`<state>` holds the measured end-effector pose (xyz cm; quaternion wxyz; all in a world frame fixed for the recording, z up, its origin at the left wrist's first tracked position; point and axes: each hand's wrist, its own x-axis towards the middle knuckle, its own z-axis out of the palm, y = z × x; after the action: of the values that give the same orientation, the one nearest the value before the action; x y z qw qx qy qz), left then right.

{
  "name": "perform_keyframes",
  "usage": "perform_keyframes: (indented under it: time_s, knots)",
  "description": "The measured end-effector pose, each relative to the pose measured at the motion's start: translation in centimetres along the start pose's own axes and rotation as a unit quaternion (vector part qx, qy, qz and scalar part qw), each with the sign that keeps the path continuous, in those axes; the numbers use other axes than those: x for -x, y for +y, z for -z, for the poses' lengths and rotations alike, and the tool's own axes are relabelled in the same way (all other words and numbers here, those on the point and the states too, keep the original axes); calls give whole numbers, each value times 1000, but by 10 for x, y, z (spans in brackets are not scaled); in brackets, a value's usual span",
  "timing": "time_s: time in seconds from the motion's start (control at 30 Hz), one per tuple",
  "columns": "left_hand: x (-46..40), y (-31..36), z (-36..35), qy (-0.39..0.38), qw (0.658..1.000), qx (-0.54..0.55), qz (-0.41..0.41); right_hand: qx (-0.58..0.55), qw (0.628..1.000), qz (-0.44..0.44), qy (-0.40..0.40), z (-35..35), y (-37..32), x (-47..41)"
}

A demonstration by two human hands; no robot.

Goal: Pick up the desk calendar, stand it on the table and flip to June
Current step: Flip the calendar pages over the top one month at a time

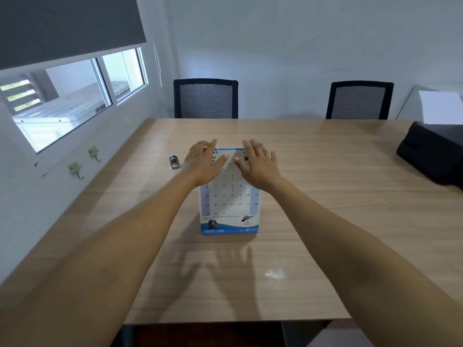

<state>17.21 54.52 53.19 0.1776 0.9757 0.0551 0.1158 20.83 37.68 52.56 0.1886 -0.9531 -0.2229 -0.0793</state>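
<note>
The desk calendar (229,201) stands upright on the wooden table (325,196), its white page with a date grid and a blue bottom band facing me. A spiral binding with a blue edge runs along its top. My left hand (204,162) hovers over the upper left corner, fingers spread, thumb over the page. My right hand (259,164) is over the upper right corner, fingers spread too. Both hands hide the top of the page, so the month heading is mostly covered. Neither hand is closed on the calendar.
A small metal object (174,162) sits on the table left of the calendar. A black bag or case (433,154) lies at the right edge, with white paper (441,107) behind it. Two black mesh chairs (206,98) (359,100) stand at the far side. A window fills the left wall.
</note>
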Motion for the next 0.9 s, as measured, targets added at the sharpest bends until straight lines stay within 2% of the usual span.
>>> perform_keyframes:
  time_s: [0.1, 0.13, 0.2, 0.23, 0.3, 0.53, 0.67, 0.73, 0.9]
  knots:
    - [9, -6, -12, 59, 980, 160, 103, -149, 984, -87, 41, -10, 7, 7]
    - [14, -7, -14, 73, 963, 216, 146, -231, 965, -122, 36, -10, 8, 11]
    - [24, -10, -19, 64, 918, 325, 217, -395, 899, -189, -13, -11, 11, 17]
    - [27, -12, -23, 48, 900, 368, 230, -446, 867, -217, -45, -11, 11, 19]
    - [37, -12, -26, 8, 877, 423, 229, -475, 841, -244, -85, -8, 9, 22]
    - [46, -2, -18, -52, 859, 469, 200, -468, 841, -253, -98, 4, 0, 31]
    - [47, 0, -11, -52, 863, 446, 232, -454, 849, -255, -95, 7, -2, 36]
    - [46, -1, -6, -41, 869, 425, 249, -436, 858, -255, -90, 12, 0, 38]
    - [39, -11, 10, 42, 874, 394, 281, -416, 873, -248, -55, 32, 4, 42]
